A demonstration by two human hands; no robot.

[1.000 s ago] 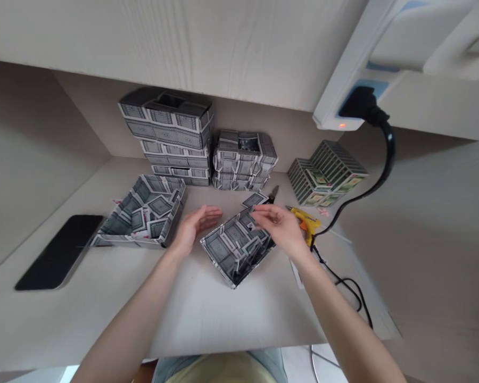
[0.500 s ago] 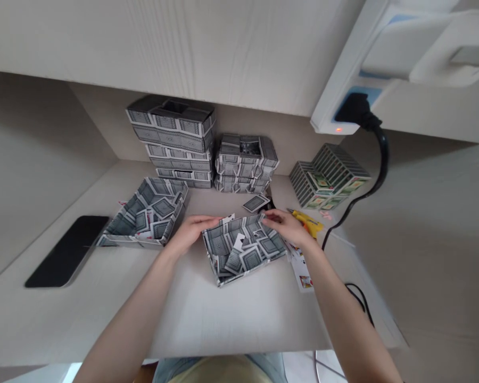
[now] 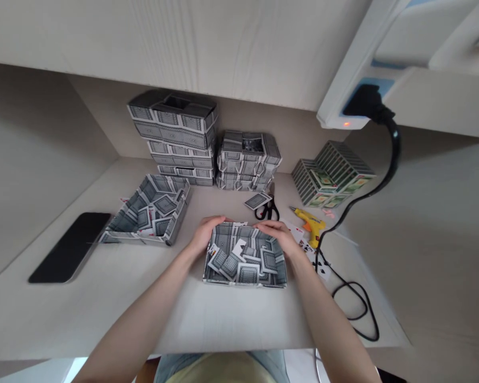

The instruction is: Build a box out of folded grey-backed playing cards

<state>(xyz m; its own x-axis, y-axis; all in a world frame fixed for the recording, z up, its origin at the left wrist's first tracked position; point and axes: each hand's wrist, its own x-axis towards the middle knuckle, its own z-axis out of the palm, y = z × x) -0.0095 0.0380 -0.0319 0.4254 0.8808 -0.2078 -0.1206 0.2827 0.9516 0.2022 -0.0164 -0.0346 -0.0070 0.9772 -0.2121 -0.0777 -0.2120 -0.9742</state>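
Tray: my tray point(image 3: 243, 264), built of playing cards, lies flat on the desk point(image 3: 223, 319) straight in front of me, open side up.
Left hand: my left hand point(image 3: 205, 238) is closed on the tray's far left corner, fingers over the rim.
Right hand: my right hand point(image 3: 281, 236) clasps the far right corner likewise.
Left: second tray point(image 3: 151, 210) nearby; phone point(image 3: 69, 247) beyond it.
Back: two stacks of trays point(image 3: 175, 138) at the wall; loose card point(image 3: 257, 201) and scissors point(image 3: 268, 211) before them.
Right: yellow glue gun point(image 3: 309, 223), black cord point(image 3: 353, 298) looping beside it, card packs point(image 3: 331, 175) behind.
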